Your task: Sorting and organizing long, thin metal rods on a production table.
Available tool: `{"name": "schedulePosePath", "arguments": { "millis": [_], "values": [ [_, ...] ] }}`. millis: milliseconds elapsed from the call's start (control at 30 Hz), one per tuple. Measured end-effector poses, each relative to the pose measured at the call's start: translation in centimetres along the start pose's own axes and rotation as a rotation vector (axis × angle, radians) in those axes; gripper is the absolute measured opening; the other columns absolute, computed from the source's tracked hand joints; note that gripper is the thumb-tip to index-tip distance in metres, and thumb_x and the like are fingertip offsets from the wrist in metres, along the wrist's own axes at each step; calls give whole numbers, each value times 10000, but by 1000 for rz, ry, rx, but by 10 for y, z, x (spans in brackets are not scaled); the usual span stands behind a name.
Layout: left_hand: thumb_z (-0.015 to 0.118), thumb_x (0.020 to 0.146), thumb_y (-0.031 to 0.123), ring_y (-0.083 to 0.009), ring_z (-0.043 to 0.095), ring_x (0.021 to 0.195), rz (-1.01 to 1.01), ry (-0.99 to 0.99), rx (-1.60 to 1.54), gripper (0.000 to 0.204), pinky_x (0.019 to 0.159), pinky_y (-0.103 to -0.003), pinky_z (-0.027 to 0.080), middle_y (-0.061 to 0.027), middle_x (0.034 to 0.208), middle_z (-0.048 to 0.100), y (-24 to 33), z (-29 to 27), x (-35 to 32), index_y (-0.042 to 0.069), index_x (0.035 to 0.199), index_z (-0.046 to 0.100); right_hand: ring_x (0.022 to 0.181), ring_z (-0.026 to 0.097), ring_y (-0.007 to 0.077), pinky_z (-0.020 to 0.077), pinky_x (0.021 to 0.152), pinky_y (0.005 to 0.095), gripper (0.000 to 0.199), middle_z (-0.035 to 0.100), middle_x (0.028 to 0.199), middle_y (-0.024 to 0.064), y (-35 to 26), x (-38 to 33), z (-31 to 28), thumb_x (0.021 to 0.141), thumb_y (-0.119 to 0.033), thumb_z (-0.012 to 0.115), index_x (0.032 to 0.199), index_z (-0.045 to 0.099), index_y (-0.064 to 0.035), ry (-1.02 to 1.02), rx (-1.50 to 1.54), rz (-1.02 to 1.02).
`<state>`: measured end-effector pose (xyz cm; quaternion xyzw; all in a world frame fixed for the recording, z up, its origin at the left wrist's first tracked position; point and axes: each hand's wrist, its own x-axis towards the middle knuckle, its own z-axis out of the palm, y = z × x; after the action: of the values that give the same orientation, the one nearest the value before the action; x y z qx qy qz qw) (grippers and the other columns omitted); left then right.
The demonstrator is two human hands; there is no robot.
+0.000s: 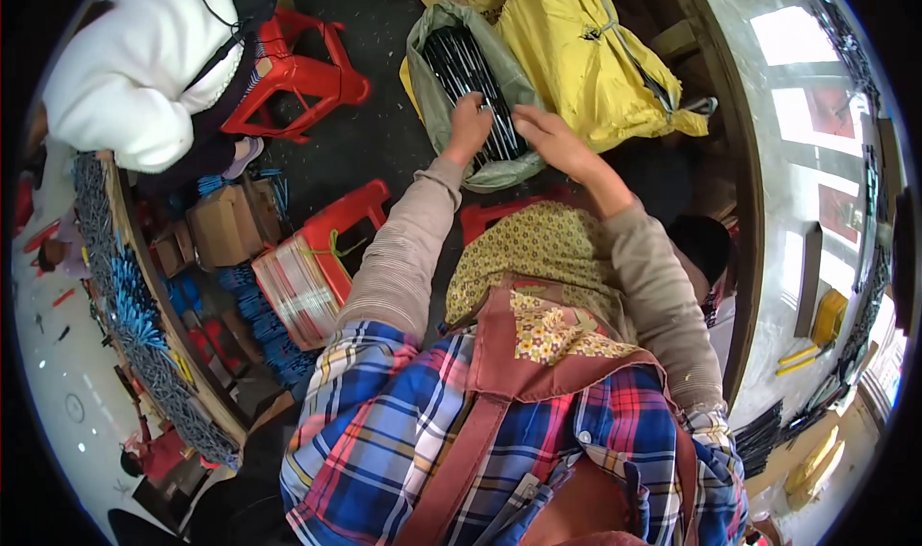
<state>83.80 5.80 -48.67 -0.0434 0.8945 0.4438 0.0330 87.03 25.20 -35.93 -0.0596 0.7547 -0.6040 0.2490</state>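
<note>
Rods being drawn from sack

Head view: left hand (469, 119) closed on dark rods (471, 66) inside grey sack (427, 85) on the floor; right hand (547, 133) loosely curled, resting on them. Sack looks nearly full; little removed

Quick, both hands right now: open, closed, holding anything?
Left hand: closed on black rods inside the grey sack.
Right hand: over the same rods, fingers bent; grip cannot be told.

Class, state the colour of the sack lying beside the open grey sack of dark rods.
Yellow sack, beside the grey sack; the head view shows it best.
</note>
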Motion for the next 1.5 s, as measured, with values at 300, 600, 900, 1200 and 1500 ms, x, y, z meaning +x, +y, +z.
{"name": "schedulePosePath", "arguments": {
  "millis": [300, 600, 900, 1200, 1500],
  "values": [
    [635, 751, 106, -375, 657, 884, -174, -256, 436, 205, 684, -524, 501, -287, 941, 648, -9, -13, 4, -43, 885, 678, 1277, 434, 428, 339, 1077, 463, 715, 455, 1365, 295, 94, 103, 55, 922, -475, 548, 1340, 422, 91, 64, -419, 370],
    [639, 717, 162, -334, 697, 803, 119, -711, 1015, 180, 691, -451, 541, -191, 825, 700, -17, -59, 11, 10, 784, 707, 1246, 453, 481, 383, 1044, 493, 855, 477, 1362, 297, 118, 125, 44, 895, -587, 550, 1393, 382, 87, 148, -591, 456],
    [759, 742, 253, -322, 694, 796, -429, -170, 244, 329, 688, -387, 529, -211, 875, 703, -71, -17, 22, -39, 880, 696, 1231, 534, 337, 408, 1039, 356, 847, 518, 1364, 251, 151, 140, 16, 850, -492, 683, 1394, 406, 95, 115, 73, 295],
    [833, 720, 180, -201, 666, 787, -850, 144, -623, 388, 661, -328, 513, -135, 920, 692, -52, -25, 28, -96, 932, 663, 1177, 567, 267, 438, 1010, 336, 923, 552, 1326, 206, 129, 142, 2, 743, -413, 814, 1391, 404, 100, 61, 371, 416],
    [840, 724, 144, -225, 661, 908, -914, 138, -772, 402, 825, -310, 504, -150, 1009, 678, -37, -39, 22, -92, 991, 656, 1189, 563, 287, 438, 1013, 347, 946, 565, 1319, 193, 148, 149, 19, 659, -385, 876, 1373, 446, 64, 57, 424, 368]
  ]
}}
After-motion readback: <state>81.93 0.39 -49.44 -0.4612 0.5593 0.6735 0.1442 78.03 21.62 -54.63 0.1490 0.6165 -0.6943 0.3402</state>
